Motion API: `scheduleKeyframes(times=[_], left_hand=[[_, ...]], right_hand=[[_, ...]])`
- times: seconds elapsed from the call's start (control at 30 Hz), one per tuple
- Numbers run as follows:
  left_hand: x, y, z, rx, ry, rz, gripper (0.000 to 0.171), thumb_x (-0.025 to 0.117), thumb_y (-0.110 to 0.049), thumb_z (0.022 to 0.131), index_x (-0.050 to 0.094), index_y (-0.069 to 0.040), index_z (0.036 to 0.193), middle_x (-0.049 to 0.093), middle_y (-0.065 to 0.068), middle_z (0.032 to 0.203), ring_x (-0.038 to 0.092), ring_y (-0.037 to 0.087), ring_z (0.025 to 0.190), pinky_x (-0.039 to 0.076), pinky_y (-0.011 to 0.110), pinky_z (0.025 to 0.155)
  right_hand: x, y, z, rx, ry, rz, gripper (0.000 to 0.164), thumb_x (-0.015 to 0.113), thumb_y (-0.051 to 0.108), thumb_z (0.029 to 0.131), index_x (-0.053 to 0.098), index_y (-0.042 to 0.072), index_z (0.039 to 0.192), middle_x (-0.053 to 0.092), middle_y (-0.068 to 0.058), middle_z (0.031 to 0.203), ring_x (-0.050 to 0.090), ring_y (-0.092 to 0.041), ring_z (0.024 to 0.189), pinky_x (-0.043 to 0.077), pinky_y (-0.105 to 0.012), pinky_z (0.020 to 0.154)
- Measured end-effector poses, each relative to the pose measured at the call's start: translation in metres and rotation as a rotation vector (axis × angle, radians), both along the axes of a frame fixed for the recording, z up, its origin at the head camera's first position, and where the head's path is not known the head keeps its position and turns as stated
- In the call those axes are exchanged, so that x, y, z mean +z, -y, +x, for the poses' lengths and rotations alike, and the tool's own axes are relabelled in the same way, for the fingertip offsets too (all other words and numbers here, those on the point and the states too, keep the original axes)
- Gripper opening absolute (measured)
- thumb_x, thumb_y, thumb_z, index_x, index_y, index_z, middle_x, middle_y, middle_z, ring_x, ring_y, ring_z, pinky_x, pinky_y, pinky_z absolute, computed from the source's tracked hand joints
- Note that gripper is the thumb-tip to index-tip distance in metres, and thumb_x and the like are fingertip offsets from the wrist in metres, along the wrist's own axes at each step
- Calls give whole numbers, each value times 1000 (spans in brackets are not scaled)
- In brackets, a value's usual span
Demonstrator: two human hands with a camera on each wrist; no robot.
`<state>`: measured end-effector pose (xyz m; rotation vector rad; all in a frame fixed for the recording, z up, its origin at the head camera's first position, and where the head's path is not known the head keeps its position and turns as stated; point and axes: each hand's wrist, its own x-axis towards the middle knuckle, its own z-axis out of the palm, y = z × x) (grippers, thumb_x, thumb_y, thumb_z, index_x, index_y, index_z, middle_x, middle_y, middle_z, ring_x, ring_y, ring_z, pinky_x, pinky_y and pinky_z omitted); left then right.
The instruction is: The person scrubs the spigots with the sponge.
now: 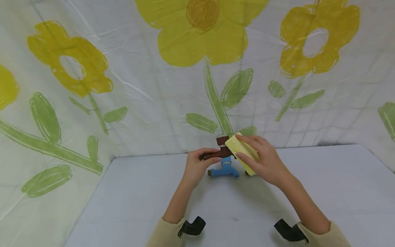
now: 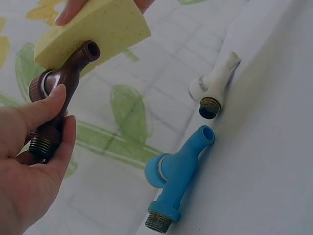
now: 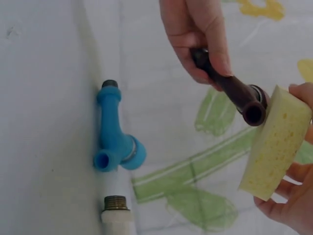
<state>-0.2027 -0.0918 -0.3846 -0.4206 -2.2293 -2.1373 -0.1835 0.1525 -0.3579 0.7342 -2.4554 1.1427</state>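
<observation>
Brown tap (image 2: 72, 73), threaded inlet, knob with pale ring: held above the table, toward its far edge. Left hand (image 1: 197, 164): thumb and fingers pinch the tap near its threaded end. Yellow sponge (image 1: 243, 151), block-shaped, pitted: against the spout-and-knob end of the brown tap. Right hand (image 1: 270, 164): grips the sponge between thumb and fingers. Blue tap (image 1: 225, 170), threaded inlet: lies on the table below the brown one. White tap (image 2: 216, 85), threaded inlet: lies beside the blue tap, mostly hidden by the sponge in the head view. White table (image 1: 139, 202). Backdrop sheet (image 1: 148, 116), yellow flowers, green leaves: behind the table.
</observation>
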Motion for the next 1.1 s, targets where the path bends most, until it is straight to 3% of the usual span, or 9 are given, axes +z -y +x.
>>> scheduleKeyframes(times=[0.1,0.23,0.33,0.5,0.7,0.9,1.1], left_hand=[[0,-2,1,2,-6,-2,25,80,4,90,77,6,115,76,17,114,71,8,91,63,29,85],[1,-1,2,6,-14,-6,24,79,3,91,77,6,115,76,17,113,70,8,90,63,29,84],[1,-1,1,-7,-25,-6,24,79,4,91,76,7,115,75,18,114,71,9,90,61,23,82],[0,0,1,-19,-45,-22,23,79,3,91,77,6,114,75,17,112,71,10,89,62,23,81],[2,0,4,-34,-30,-5,24,79,2,91,77,6,115,76,13,110,70,10,88,61,22,80],[4,-1,8,-67,58,82,27,79,6,90,75,10,116,78,6,102,74,10,84,62,24,78],[6,-1,10,-69,106,117,29,79,3,91,76,7,119,79,3,104,74,9,90,61,25,80]], right_hand=[[0,-2,1,7,13,6,52,71,19,103,58,13,153,61,-17,143,59,-37,125,54,-54,88],[1,-6,2,21,60,12,49,68,21,105,58,15,152,62,-16,142,61,-34,121,54,-47,83],[3,-8,5,39,106,6,47,66,22,106,58,16,152,63,-13,140,61,-26,112,53,-39,78],[7,-13,10,78,148,-9,43,64,21,107,61,17,150,65,-9,138,54,-14,98,48,-30,71],[6,-11,12,54,130,-16,45,65,22,107,60,18,151,65,-9,138,57,-17,102,48,-32,71],[1,-4,11,1,42,-5,47,68,20,104,61,14,150,64,-15,138,61,-33,119,54,-46,83],[0,-1,11,-26,16,-8,46,68,20,104,62,12,149,64,-18,135,60,-34,115,52,-44,80]])
